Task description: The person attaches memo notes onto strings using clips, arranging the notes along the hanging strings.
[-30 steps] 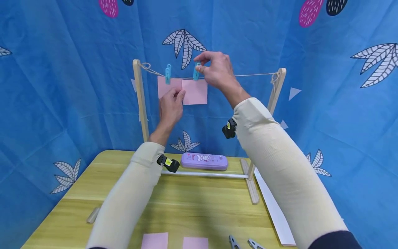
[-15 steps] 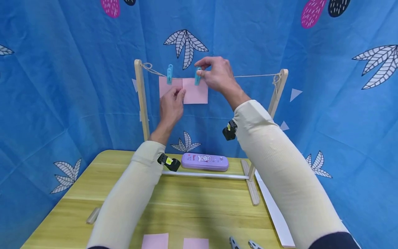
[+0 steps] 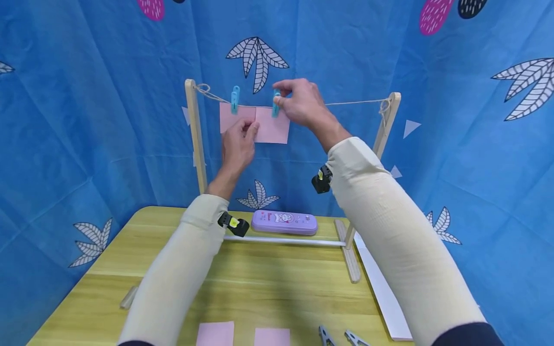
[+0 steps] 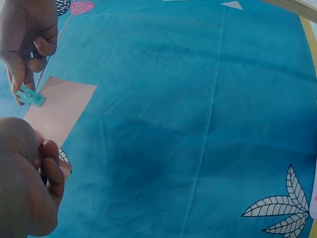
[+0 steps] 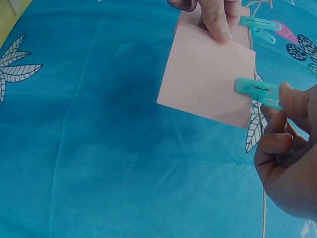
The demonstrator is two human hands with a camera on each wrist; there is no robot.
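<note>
Two square sheets of pink paper hang side by side at the string in the head view. A light-blue clothespin (image 3: 234,100) clips the left sheet (image 3: 228,117) to the string. My left hand (image 3: 238,146) pinches the right sheet (image 3: 271,130) near its left edge, where the two sheets meet. With thumb and fingers, my right hand (image 3: 303,102) pinches the handle end of another light-blue clothespin (image 5: 256,91). Its tip lies over the top edge of the right sheet, also visible in the left wrist view.
The string (image 3: 355,103) runs between two wooden posts (image 3: 196,139) joined by a low rod (image 3: 290,241). Behind it lies a purple pencil case (image 3: 284,223). At the table's front are pink sheets (image 3: 215,334) and grey clothespins (image 3: 325,335). A white board (image 3: 381,288) lies right.
My right hand has lowered the clothespin, so its tip now overlaps the top of the right sheet. My left hand has kept its pinch on the paper in nearly the same place.
</note>
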